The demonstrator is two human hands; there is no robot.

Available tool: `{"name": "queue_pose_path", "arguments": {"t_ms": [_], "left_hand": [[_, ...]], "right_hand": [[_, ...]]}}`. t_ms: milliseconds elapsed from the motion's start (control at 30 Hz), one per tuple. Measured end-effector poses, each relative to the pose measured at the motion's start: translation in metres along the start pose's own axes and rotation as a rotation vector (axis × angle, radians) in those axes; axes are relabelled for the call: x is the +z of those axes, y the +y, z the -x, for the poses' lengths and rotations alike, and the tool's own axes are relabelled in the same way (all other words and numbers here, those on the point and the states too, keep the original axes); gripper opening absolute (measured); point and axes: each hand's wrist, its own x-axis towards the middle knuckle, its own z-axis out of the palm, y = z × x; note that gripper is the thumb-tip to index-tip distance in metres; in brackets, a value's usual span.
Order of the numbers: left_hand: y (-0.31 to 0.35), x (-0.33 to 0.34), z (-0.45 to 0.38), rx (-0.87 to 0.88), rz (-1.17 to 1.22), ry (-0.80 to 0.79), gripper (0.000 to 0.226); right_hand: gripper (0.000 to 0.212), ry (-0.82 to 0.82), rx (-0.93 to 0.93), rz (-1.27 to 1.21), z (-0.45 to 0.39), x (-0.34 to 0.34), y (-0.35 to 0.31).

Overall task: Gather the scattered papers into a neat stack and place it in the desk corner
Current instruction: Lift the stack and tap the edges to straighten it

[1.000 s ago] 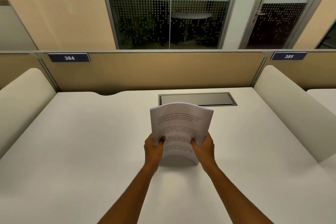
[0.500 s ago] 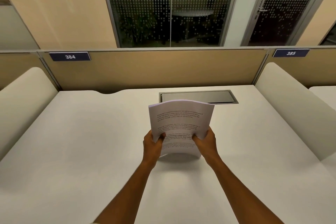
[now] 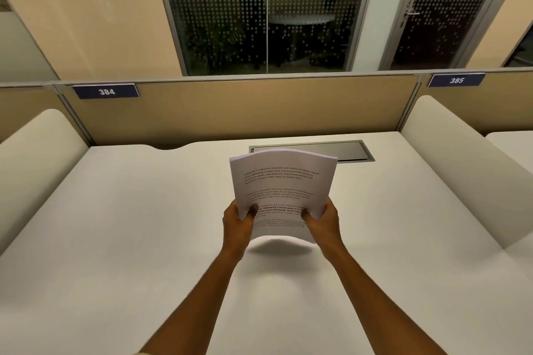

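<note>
The left hand (image 3: 238,225) grips the left side of the stack of papers (image 3: 281,193), near its bottom. The thumb lies on the front page and the other fingers are curled round behind, where they cannot be seen. The right hand (image 3: 321,222) grips the right side the same way, thumb on the front. Both hands are closed on the paper, not loose.

The stack stands nearly upright between the two hands. Its top edge bends in a soft wave and leans away from the person. The front page has lines of printed words on it. The bottom edge floats just above the white desk (image 3: 121,239), with a soft shadow right under it. No loose sheets show anywhere else on the desk, so it looks like all the papers are already picked up.

The step now seems to be making the stack tidy. To do it well, the hands should loosen a little and tap the bottom edge down on the desk, so each sheet slides level with the others. Too tight a grip would keep the sheets bent and uneven.

Behind the stack, a dark cable flap (image 3: 340,150) is set into the desk. Past that stands a tan divider wall (image 3: 230,109) with a sign reading 384 (image 3: 106,91). The back corners of the desk, where the stack must go, are well apart from the hands.
</note>
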Motion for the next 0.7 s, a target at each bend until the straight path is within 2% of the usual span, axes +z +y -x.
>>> {"name": "queue_pose_path", "arguments": {"t_ms": [133, 300, 467, 700], "left_hand": [[-0.016, -0.001, 0.006, -0.082, -0.055, -0.058, 0.030], [-0.021, -0.002, 0.006, -0.105, -0.119, -0.083, 0.030], [-0.005, -0.004, -0.003, -0.046, -0.202, -0.137, 0.030], [0.035, -0.022, -0.040, 0.058, -0.452, -0.273, 0.022]], "right_hand": [[0.056, -0.035, 0.052, 0.032, 0.011, -0.002, 0.020], [0.057, -0.053, 0.069, 0.059, 0.009, -0.009, 0.025], [0.048, -0.063, 0.032, 0.051, -0.003, -0.014, 0.009], [0.034, -0.062, -0.049, -0.105, -0.029, -0.040, -0.033]]}}
